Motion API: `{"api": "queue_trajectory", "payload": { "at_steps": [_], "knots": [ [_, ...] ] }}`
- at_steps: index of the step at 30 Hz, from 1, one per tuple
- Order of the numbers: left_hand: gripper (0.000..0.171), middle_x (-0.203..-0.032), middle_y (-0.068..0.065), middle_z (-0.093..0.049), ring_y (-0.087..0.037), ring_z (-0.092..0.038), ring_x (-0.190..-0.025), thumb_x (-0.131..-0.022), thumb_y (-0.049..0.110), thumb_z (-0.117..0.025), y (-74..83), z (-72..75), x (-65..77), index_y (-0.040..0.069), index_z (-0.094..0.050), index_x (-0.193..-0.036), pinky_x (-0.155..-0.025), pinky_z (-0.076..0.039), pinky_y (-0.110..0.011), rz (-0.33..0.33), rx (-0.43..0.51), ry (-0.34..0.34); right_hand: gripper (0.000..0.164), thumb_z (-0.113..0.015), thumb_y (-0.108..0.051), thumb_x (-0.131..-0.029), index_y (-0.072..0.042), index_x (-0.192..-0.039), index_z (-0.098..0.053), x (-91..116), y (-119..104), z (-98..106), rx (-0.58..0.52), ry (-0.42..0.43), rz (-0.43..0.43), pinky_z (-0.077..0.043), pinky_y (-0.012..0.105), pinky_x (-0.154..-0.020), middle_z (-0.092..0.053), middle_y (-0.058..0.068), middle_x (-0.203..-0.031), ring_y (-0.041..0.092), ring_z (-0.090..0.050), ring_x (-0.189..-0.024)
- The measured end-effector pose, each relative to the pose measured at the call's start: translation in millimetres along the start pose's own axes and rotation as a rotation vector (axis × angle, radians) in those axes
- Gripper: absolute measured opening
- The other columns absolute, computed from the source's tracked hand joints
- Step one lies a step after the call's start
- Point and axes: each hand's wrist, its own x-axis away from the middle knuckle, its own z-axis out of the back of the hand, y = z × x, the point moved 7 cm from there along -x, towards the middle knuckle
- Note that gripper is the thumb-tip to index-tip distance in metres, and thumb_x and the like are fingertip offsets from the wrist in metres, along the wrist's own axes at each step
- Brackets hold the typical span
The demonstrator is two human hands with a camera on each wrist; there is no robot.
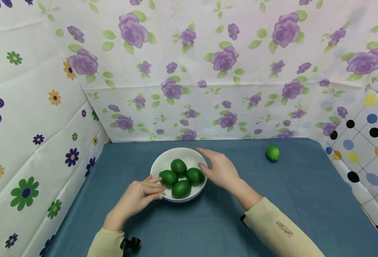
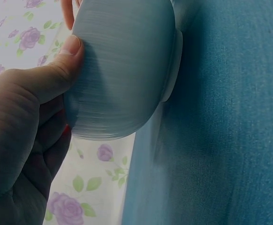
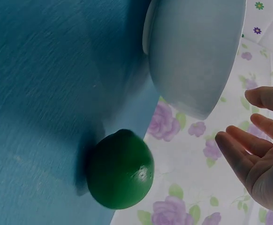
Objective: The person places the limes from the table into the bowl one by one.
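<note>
A white bowl (image 1: 180, 200) stands on the blue cloth, with several green limes (image 1: 181, 189) inside it. My left hand (image 1: 139, 195) grips its near left rim; in the left wrist view the thumb (image 2: 61, 65) lies against the bowl's outer wall (image 2: 122, 70), and the other fingers are partly hidden by the bowl. At the right side of the rim my right hand (image 1: 222, 170) is spread, overlapping the edge in the head view. The right wrist view shows its fingers (image 3: 239, 157) extended and apart from the bowl (image 3: 193, 56), holding nothing.
One more lime (image 1: 273, 153) lies on the cloth (image 1: 292, 200) at the back right, away from the bowl. A flowered curtain (image 1: 189, 103) rises behind the table, and patterned sheets hang along the left (image 1: 47, 142) and right (image 1: 366, 142) sides.
</note>
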Motion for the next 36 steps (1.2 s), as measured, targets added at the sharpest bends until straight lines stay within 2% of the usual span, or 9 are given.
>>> {"api": "queue_trajectory", "payload": {
  "at_steps": [6,12,15,18,22,27,32,35,36],
  "knots": [
    [0.032,-0.118,0.004,-0.079,-0.022,-0.066,-0.132,-0.087,0.019,-0.088,-0.4,-0.3,0.2,0.01,-0.085,-0.118,-0.124,-0.041,-0.05,-0.002,-0.008,-0.001,0.051,-0.075,-0.023,-0.104,-0.021,-0.154,-0.062,1.4,6.5,2.8,-0.006,0.008,-0.014,-0.067,0.05,-0.085,-0.063,0.008,-0.151,0.031,-0.068,-0.127],
    [0.032,-0.117,0.003,-0.079,-0.023,-0.066,-0.132,-0.087,0.017,-0.089,0.5,0.4,0.4,0.009,-0.085,-0.118,-0.123,-0.042,-0.049,-0.003,-0.006,0.002,0.049,-0.073,-0.025,-0.106,-0.021,-0.153,-0.062,2.5,12.0,4.9,-0.001,0.002,-0.03,-0.061,0.04,-0.068,-0.064,0.008,-0.15,0.029,-0.073,-0.116],
    [0.032,-0.118,0.003,-0.079,-0.023,-0.065,-0.133,-0.087,0.017,-0.088,0.2,0.8,0.6,0.009,-0.084,-0.118,-0.124,-0.042,-0.049,0.004,0.0,0.004,0.048,-0.073,-0.025,-0.105,-0.02,-0.152,-0.064,3.0,15.0,6.5,0.002,0.002,-0.035,-0.064,0.042,-0.073,-0.065,0.007,-0.148,0.029,-0.073,-0.118],
    [0.032,-0.117,0.003,-0.08,-0.023,-0.065,-0.133,-0.087,0.017,-0.088,-0.6,0.4,0.7,0.009,-0.085,-0.118,-0.124,-0.042,-0.049,0.006,0.003,0.006,0.045,-0.074,-0.024,-0.105,-0.02,-0.149,-0.066,4.4,17.8,8.9,0.006,0.006,-0.036,-0.066,0.048,-0.084,-0.067,0.006,-0.146,0.028,-0.071,-0.123],
    [0.032,-0.117,0.004,-0.08,-0.024,-0.065,-0.133,-0.086,0.017,-0.089,-2.4,0.3,1.1,0.009,-0.085,-0.117,-0.125,-0.041,-0.048,0.019,0.018,0.01,0.043,-0.074,-0.024,-0.105,-0.02,-0.147,-0.068,7.0,22.3,10.9,0.0,0.002,-0.044,-0.066,0.048,-0.085,-0.068,0.006,-0.144,0.027,-0.071,-0.121],
    [0.033,-0.117,0.005,-0.079,-0.024,-0.065,-0.133,-0.086,0.018,-0.089,-3.5,0.0,0.7,0.01,-0.085,-0.118,-0.125,-0.04,-0.048,0.025,0.024,0.012,0.041,-0.074,-0.025,-0.105,-0.019,-0.146,-0.069,10.7,28.7,11.2,-0.002,-0.01,-0.052,-0.066,0.051,-0.092,-0.068,0.007,-0.144,0.028,-0.07,-0.124],
    [0.033,-0.118,0.005,-0.079,-0.023,-0.065,-0.133,-0.086,0.019,-0.089,-3.2,-0.8,0.4,0.01,-0.085,-0.118,-0.125,-0.041,-0.048,0.018,0.016,0.011,0.041,-0.074,-0.026,-0.105,-0.021,-0.145,-0.069,16.5,36.9,12.1,0.007,-0.007,-0.069,-0.063,0.04,-0.074,-0.068,0.006,-0.144,0.022,-0.075,-0.104],
    [0.033,-0.117,0.005,-0.079,-0.023,-0.066,-0.132,-0.086,0.019,-0.089,-2.8,-1.0,0.2,0.01,-0.085,-0.118,-0.125,-0.041,-0.049,0.014,0.013,0.013,0.042,-0.073,-0.027,-0.106,-0.021,-0.147,-0.068,20.2,43.3,12.3,-0.001,-0.019,-0.09,-0.057,0.037,-0.061,-0.067,0.008,-0.146,0.018,-0.073,-0.078],
    [0.033,-0.117,0.005,-0.079,-0.023,-0.066,-0.132,-0.086,0.019,-0.089,-2.8,-1.0,0.2,0.011,-0.085,-0.118,-0.125,-0.041,-0.048,0.015,0.012,0.014,0.042,-0.073,-0.028,-0.106,-0.022,-0.147,-0.068,21.2,45.4,12.6,0.003,-0.02,-0.096,-0.058,0.037,-0.061,-0.067,0.007,-0.146,0.018,-0.073,-0.08]
  ]
}}
